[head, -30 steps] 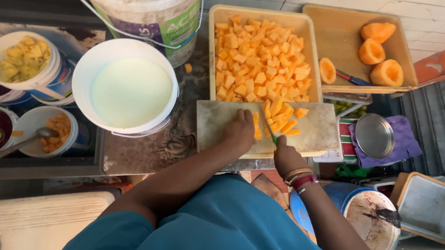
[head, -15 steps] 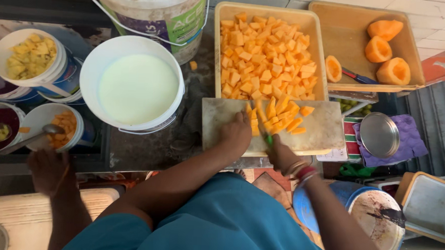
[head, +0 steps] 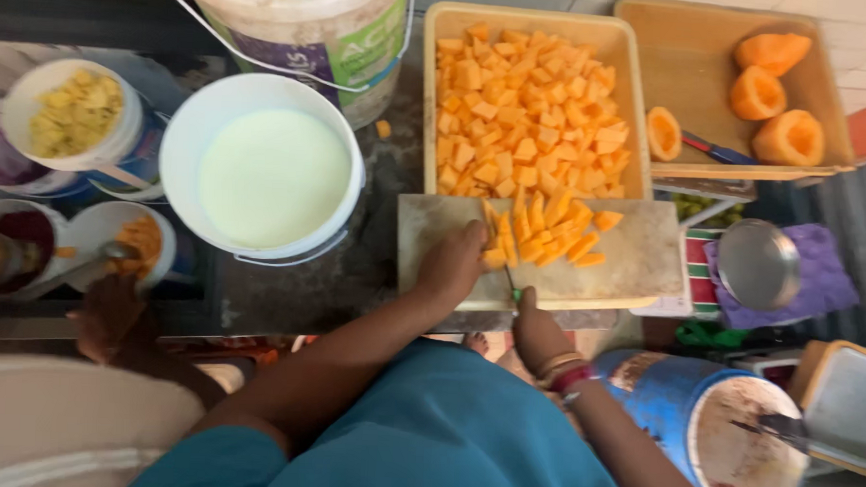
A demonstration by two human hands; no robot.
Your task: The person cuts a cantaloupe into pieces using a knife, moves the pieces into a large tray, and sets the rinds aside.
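My left hand (head: 450, 266) presses on orange fruit strips (head: 496, 248) at the left of a pale cutting board (head: 632, 262). My right hand (head: 534, 328) grips a green-handled knife (head: 515, 288) whose blade sits just right of the left fingers. More cut orange pieces (head: 560, 230) lie across the board's middle. Behind the board stands a yellow tray (head: 430, 97) heaped with orange cubes (head: 527, 106).
A white bucket of pale liquid (head: 272, 173) stands left of the board. A second tray (head: 689, 70) at back right holds peeled fruit halves (head: 773, 88) and a blue-handled tool (head: 715, 149). Small tubs of fruit (head: 74, 111) sit far left, where another person's hand (head: 109, 312) reaches.
My right hand has drawn the knife back toward the board's near edge. My left hand has shifted slightly along the strips. The other person's hand at lower left has come in and moved up toward the tubs.
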